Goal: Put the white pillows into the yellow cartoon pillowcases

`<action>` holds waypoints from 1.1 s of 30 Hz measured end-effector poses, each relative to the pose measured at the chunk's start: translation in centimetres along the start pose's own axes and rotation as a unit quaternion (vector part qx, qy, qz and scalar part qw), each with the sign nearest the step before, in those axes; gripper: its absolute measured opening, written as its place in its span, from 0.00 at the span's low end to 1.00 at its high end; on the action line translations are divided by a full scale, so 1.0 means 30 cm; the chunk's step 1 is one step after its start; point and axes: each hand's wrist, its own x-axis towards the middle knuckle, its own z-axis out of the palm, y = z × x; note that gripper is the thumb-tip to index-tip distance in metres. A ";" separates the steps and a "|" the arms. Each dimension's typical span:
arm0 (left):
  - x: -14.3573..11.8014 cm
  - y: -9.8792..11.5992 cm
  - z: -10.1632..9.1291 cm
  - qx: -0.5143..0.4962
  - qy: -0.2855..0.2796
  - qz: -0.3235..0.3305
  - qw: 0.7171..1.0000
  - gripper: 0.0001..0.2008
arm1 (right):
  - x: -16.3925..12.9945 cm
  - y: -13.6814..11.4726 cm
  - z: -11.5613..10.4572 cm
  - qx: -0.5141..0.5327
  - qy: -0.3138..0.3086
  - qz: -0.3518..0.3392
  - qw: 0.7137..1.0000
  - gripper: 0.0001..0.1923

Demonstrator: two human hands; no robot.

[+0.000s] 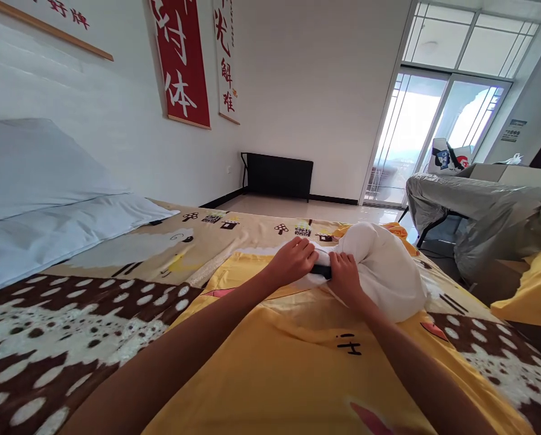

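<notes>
1. Head view: my left hand (pixel 293 261) and right hand (pixel 344 277) both pinch the white pillow (pixel 379 266), which lies on the yellow pillowcase (pixel 288 338) on the bed (pixel 48 344).
2. A small dark thing (pixel 321 272) sits between my hands; I cannot tell what it is.
3. I judge the stuffing barely begun: most of the pillow bulges outside, beyond the pillowcase's far edge.
4. Left of the pillow, open bedspread; right of it, the bed edge is near.
</notes>
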 end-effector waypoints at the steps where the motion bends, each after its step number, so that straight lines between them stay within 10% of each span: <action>1: -0.005 -0.008 -0.020 0.000 0.028 -0.019 0.999 0.13 | 0.013 0.015 -0.018 0.003 -0.002 -0.006 1.000 0.13; 5: -0.097 0.013 -0.064 -0.068 0.136 -0.035 0.988 0.10 | 0.067 0.106 -0.166 -0.001 0.013 -0.008 1.000 0.20; 9: -0.207 0.155 -0.016 -0.226 -0.053 0.026 0.972 0.09 | 0.141 0.263 -0.395 -0.063 0.041 -0.007 0.997 0.22; 13: -0.220 0.337 0.074 -0.420 -0.251 -0.039 0.871 0.23 | 0.175 0.424 -0.583 -0.155 0.057 -0.036 0.986 0.15; 20: -0.097 0.495 0.126 -0.549 -0.282 -0.002 0.786 0.28 | 0.134 0.468 -0.734 -0.257 0.082 -0.075 0.960 0.18; 25: -0.086 0.496 0.092 -0.563 -0.328 0.006 0.759 0.28 | 0.158 0.291 -0.636 -0.291 -0.081 -0.128 0.945 0.12; 33: -0.172 0.404 -0.053 -0.507 -0.362 -0.019 0.782 0.24 | 0.103 0.025 -0.201 -0.056 -0.313 -0.121 0.940 0.17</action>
